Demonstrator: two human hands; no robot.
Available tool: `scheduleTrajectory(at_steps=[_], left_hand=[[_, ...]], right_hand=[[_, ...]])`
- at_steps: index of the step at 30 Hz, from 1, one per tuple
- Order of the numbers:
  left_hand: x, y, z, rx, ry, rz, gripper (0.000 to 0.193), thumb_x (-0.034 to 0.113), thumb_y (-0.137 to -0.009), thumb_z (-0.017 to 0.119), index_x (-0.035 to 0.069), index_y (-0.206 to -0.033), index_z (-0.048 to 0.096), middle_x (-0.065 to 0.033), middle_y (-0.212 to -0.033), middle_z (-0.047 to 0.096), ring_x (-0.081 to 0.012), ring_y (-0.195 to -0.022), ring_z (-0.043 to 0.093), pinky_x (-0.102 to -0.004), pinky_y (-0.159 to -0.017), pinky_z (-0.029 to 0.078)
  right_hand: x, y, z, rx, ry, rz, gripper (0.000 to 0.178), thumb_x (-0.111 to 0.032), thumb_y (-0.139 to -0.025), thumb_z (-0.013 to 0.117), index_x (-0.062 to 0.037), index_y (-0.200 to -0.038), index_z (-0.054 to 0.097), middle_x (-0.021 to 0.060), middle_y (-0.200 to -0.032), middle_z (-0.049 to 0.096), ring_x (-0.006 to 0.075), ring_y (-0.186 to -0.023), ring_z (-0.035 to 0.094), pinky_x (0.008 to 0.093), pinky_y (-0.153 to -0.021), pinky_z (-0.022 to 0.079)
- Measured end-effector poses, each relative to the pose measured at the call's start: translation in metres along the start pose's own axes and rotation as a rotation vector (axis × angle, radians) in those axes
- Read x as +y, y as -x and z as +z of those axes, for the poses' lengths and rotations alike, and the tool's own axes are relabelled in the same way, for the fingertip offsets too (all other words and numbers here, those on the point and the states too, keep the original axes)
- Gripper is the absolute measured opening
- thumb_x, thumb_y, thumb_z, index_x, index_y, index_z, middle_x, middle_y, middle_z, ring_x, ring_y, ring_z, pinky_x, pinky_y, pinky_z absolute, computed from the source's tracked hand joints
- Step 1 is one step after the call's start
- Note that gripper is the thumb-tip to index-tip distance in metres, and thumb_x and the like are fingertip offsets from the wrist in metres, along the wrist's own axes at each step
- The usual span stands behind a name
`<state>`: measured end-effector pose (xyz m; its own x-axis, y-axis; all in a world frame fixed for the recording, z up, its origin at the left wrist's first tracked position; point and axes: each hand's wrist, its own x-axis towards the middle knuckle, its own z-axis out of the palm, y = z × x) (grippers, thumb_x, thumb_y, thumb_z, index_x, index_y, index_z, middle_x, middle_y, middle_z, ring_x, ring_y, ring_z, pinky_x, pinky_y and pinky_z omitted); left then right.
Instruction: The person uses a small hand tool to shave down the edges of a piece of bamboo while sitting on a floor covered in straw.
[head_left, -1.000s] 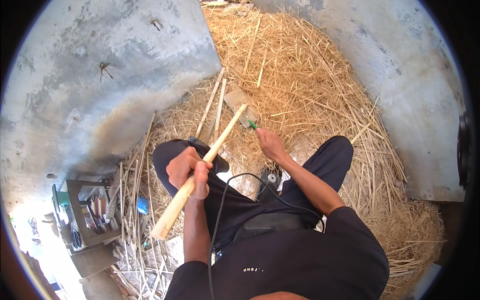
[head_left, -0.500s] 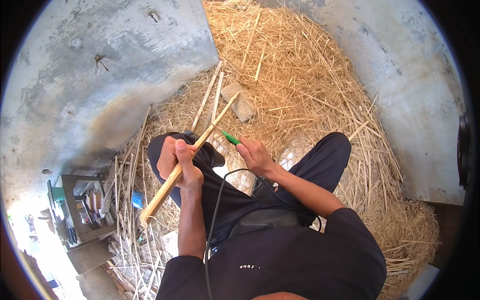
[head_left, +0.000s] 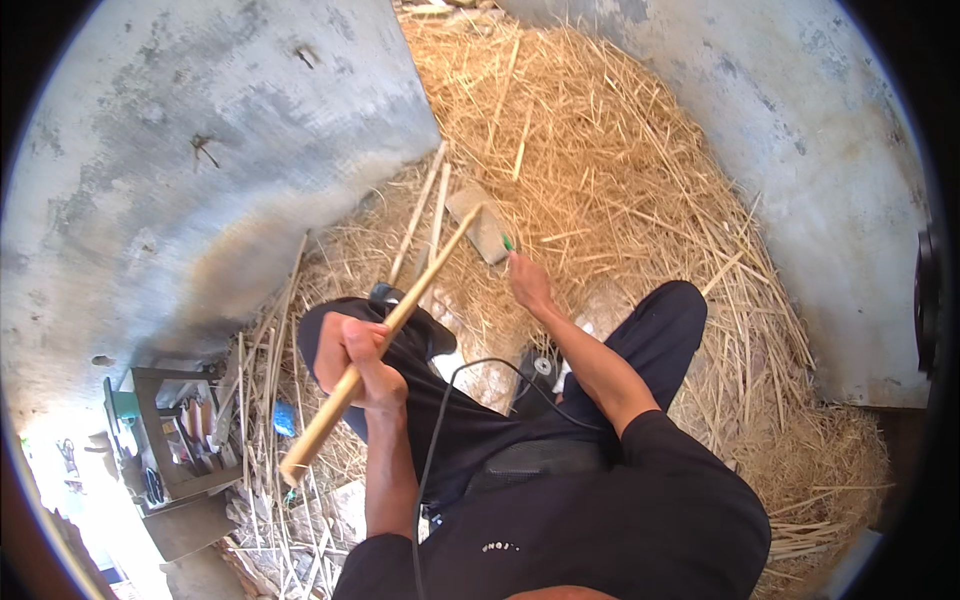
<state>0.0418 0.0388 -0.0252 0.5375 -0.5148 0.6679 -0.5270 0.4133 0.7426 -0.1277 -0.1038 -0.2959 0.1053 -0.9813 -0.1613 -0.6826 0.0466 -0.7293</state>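
My left hand is wrapped round a long pale wooden stick, thick at the near left end and tapering to a thin tip. The stick slants up to the right across my left knee. My right hand is closed on a small green-handled knife, reached out beyond the stick's tip; its blade is too small and blurred to make out. A flat brownish block lies on the shavings, just left of the knife and under the stick's tip.
Straw-like shavings cover the floor ahead. Several thin strips lie at the left. A wooden rack with tools stands at lower left, near a blue crumpled thing. Grey walls flank me. A black cable crosses my lap.
My right hand has moved forward with the green-handled knife, away from the stick to beside the block. The left hand still grips the stick in nearly the same place.
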Motion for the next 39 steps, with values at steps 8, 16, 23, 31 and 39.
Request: scheduleTrajectory(at_steps=[8,16,23,31,39], left_hand=[[0.011,0.002,0.012,-0.034,-0.043,-0.041,0.034,0.015,-0.095,0.042,0.002,-0.064,0.043,-0.0072,-0.062,0.047,-0.013,-0.058,0.045,-0.0258,-0.058,0.036],[0.007,-0.001,-0.011,-0.03,-0.074,-0.084,0.032,0.016,-0.096,0.043,0.002,-0.066,0.043,-0.0064,-0.064,0.048,-0.0117,-0.062,0.046,-0.025,-0.061,0.036],[0.005,0.002,0.006,-0.063,-0.006,-0.056,0.035,0.018,-0.096,0.043,0.002,-0.065,0.046,-0.0062,-0.062,0.049,-0.0124,-0.06,0.046,-0.0256,-0.058,0.037],[0.007,-0.002,-0.001,0.009,-0.018,-0.033,0.033,0.02,-0.094,0.043,0.0,-0.068,0.05,-0.0057,-0.063,0.049,-0.0111,-0.056,0.041,-0.027,-0.053,0.032],[0.012,0.001,-0.001,-0.075,-0.027,-0.118,0.023,0.014,-0.09,0.038,0.002,-0.071,0.044,-0.0069,-0.072,0.049,-0.0127,-0.068,0.041,-0.0273,-0.065,0.035]], right_hand=[[-0.034,-0.022,0.006,-0.005,0.138,0.11,0.056,-0.039,-0.098,0.027,0.0076,-0.099,0.059,0.0317,-0.087,0.062,0.0467,-0.09,0.06,0.0519,-0.08,0.046],[-0.105,-0.011,0.007,0.001,-0.033,-0.095,0.051,-0.036,-0.098,0.03,0.0039,-0.091,0.06,0.0273,-0.076,0.06,0.0439,-0.075,0.059,0.0558,-0.074,0.044],[-0.054,-0.024,0.0,-0.13,0.097,-0.038,0.037,-0.027,-0.096,0.034,0.0022,-0.098,0.057,0.0239,-0.073,0.061,0.0389,-0.074,0.063,0.0502,-0.07,0.048],[-0.162,0.119,-0.094,-0.228,-0.443,-0.549,0.029,-0.023,-0.096,0.035,0.0001,-0.093,0.052,0.0235,-0.06,0.05,0.0387,-0.054,0.052,0.0454,-0.054,0.04],[-0.142,0.141,-0.111,-0.234,-0.206,-0.453,0.032,-0.023,-0.097,0.034,0.0,-0.08,0.048,0.02,-0.055,0.046,0.0371,-0.051,0.049,0.0455,-0.053,0.038]])
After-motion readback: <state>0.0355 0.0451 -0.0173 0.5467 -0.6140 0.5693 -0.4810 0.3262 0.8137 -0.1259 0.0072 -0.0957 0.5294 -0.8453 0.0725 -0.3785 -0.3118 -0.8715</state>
